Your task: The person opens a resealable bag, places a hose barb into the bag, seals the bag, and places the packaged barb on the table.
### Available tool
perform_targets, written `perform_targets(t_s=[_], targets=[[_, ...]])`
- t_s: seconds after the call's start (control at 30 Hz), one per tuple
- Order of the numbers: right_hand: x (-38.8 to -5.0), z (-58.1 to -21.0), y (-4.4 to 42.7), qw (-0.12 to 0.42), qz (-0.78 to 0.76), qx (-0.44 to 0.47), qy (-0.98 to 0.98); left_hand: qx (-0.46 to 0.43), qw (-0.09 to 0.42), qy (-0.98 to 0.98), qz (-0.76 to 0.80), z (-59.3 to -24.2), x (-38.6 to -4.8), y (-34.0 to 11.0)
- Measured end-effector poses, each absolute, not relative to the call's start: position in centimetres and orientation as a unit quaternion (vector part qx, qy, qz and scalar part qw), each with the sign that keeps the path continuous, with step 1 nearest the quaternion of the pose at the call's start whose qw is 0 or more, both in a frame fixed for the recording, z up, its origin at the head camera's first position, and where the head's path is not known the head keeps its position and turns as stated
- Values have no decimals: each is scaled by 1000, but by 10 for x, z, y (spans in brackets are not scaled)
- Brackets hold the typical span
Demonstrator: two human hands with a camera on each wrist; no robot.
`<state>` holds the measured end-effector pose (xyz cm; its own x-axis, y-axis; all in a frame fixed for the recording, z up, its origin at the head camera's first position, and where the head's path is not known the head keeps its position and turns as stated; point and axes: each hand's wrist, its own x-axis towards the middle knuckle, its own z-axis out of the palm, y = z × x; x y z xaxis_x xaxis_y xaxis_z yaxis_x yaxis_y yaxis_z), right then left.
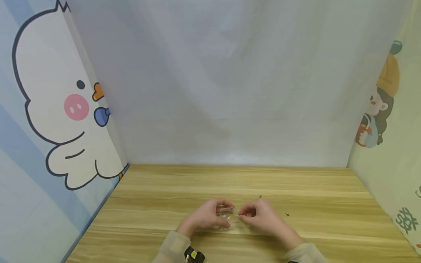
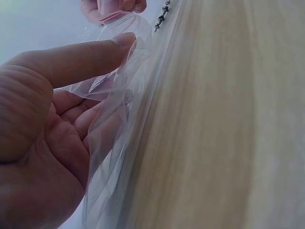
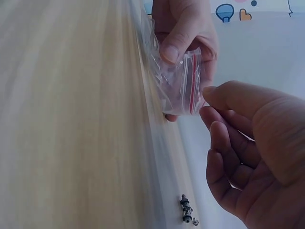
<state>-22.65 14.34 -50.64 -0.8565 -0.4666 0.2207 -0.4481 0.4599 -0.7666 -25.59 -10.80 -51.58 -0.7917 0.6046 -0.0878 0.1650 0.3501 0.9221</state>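
A clear zip bag (image 3: 176, 88) with a red stripe along its mouth is between both hands, low over the table. My left hand (image 1: 208, 216) grips the bag's body, thumb on the near side and fingers behind, as the left wrist view shows. At the bag's mouth, my right hand (image 1: 263, 216) pinches the edge beside the red stripe between thumb and forefinger; its other fingers are loosely curled. Whether anything lies inside the crumpled plastic cannot be made out. Small dark metal pieces (image 3: 186, 210), seemingly screws or fasteners, lie on the table near the right hand.
The wood-grain table (image 1: 158, 190) runs back to a pale grey curtain (image 1: 230, 91). One tiny metal piece (image 1: 260, 196) lies behind the right hand, another small piece (image 1: 287, 214) to its right. Printed cartoon panels (image 1: 42, 109) stand at the sides.
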Motion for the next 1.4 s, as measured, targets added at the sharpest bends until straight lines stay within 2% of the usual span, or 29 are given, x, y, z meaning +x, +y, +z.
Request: perform_targets(t_s=[0.33, 1.4], targets=[[-224, -508, 134, -16, -439, -264, 859, 252, 217, 781, 529, -517, -257, -108], [-225, -506, 138, 3, -438, -258, 861, 253, 220, 775, 535, -519, -259, -108]])
